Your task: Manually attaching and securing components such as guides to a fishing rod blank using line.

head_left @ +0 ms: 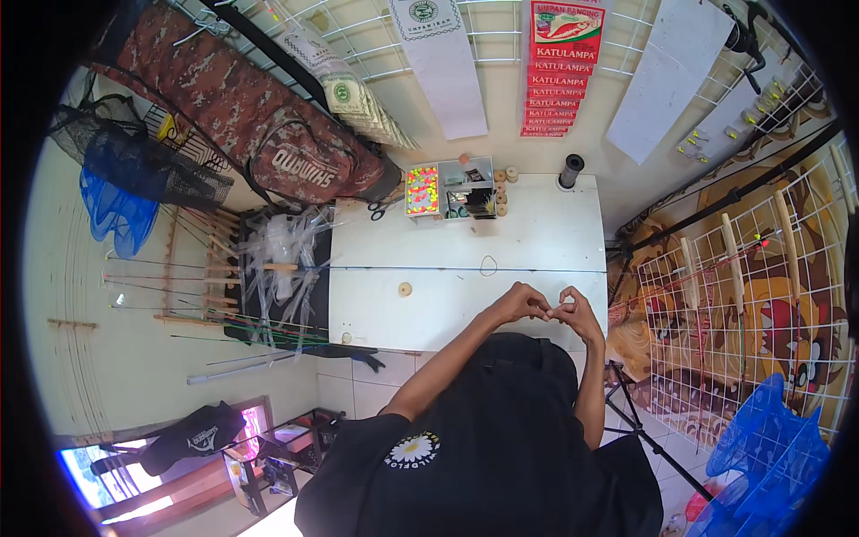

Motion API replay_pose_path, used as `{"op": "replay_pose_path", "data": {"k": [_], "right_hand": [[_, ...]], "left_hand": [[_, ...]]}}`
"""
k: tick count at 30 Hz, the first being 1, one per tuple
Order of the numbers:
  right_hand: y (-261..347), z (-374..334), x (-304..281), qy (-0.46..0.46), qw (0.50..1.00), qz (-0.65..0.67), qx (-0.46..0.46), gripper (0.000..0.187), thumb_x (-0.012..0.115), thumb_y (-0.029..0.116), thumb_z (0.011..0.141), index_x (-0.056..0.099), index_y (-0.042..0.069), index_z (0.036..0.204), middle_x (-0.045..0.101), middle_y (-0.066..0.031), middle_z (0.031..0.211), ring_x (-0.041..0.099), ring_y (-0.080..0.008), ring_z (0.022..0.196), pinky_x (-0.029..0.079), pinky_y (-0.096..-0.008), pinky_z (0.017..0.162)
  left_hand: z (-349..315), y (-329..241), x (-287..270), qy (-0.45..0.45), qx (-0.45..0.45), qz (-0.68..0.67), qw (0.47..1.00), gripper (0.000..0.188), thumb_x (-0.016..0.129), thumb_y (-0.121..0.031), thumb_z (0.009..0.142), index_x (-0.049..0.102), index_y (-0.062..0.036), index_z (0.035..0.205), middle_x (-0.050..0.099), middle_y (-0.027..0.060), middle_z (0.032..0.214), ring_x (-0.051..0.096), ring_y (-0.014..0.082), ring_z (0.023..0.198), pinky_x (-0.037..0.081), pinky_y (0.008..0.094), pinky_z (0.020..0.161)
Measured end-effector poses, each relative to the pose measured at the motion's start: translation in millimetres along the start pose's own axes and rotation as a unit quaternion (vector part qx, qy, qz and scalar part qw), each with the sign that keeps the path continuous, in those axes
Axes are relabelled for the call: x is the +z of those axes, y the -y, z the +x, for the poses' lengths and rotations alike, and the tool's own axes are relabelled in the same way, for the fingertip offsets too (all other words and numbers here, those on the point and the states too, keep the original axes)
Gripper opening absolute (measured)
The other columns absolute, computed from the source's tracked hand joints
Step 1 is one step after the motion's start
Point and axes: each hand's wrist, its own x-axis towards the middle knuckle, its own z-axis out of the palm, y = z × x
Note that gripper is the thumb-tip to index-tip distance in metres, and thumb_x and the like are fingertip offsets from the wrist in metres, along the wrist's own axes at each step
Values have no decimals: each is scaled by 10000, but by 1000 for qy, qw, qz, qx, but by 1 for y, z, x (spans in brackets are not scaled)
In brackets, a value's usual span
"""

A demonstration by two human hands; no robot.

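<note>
At far left, a dark net [134, 148] and a blue net [121, 210] hang at about ten o'clock, beside a camouflage rod bag [237, 107] slanting up toward eleven. Below them, thin rods [192, 295] lie racked against the wall at nine o'clock, with clear plastic sleeves [282, 251] heaped just beside the table's left edge.

The white table [447, 242] fills the centre. Scissors [383, 209] lie at its upper-left corner, next to a compartment box [447, 190] with bright beads in its left section. A small wooden disc [404, 289] sits at the lower left of the tabletop, a thin wire loop [488, 265] near the middle, and a black spool [570, 168] stands at the far edge at one o'clock.

Over the table's near-right part, the person's left hand [522, 302] and right hand [573, 313] meet — fingertips pinched together, both hands mostly closed. Whatever is pinched between them is too small to make out; it sits at the point where the fingertips touch, just above the table surface. The forearms rise from a black shirt [483, 438] at six o'clock.

To the right, a wire rack [761, 295] holds floats at three o'clock, and another blue net [769, 456] sits at five o'clock — well apart from the hands.
</note>
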Motion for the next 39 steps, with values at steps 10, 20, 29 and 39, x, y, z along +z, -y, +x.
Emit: {"op": "replay_pose_path", "data": {"k": [10, 20, 29, 39], "right_hand": [[3, -4, -5, 63, 996, -3, 64, 304, 760, 70, 788, 503, 85, 951, 711, -88, 740, 579, -61, 623, 366, -213, 556], [-3, 2, 3, -25, 989, -149, -11, 90, 723, 98, 824, 690, 19, 849, 699, -41, 744, 600, -64, 648, 436, -211, 579], [13, 4, 10, -201, 943, -246, -97, 102, 708, 132, 826, 680, 36, 845, 659, -34, 716, 526, -94, 605, 426, -263, 564], [16, 17, 13, -263, 926, -251, -105, 95, 694, 123, 819, 657, 38, 842, 650, -70, 739, 500, -198, 642, 429, -347, 609]], "left_hand": [[0, -2, -3, 88, -50, 31, 994, 159, 778, -192, 773, 744, -45, 822, 692, 59, 671, 594, 122, 574, 460, 279, 536], [0, 19, -17, 24, 4, 60, 998, 166, 720, -200, 814, 693, -46, 869, 705, 69, 786, 629, 145, 708, 477, 321, 627], [3, 34, -111, -348, -12, 120, 930, 210, 701, -66, 824, 657, -45, 1028, 712, 62, 964, 592, 100, 581, 475, 255, 533], [-6, 51, -255, -513, -104, 331, 785, 191, 604, -95, 831, 683, -41, 997, 679, 171, 944, 662, 346, 876, 514, 430, 769]]}}
